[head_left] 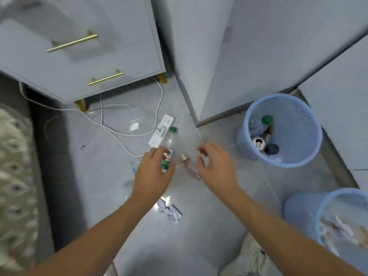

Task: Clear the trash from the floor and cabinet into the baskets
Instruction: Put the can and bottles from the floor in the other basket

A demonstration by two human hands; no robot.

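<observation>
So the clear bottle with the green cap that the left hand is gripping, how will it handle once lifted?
The clear plastic bottle looks empty, so it is probably light. Its thin wall may dent under the left hand, which grips it around the label. Being round, it would likely roll if dropped on the smooth tiled floor.

A white power strip point(162, 130) is laid on the grey tiled floor point(219, 206), with white cables point(127, 134) trailed from it under the cabinet. A patterned, blurred fabric point(16, 176) is seen along the left edge. A light-coloured shoe point(249, 257) is seen at the bottom edge. White wall panels point(239, 56) are met at a corner.
</observation>
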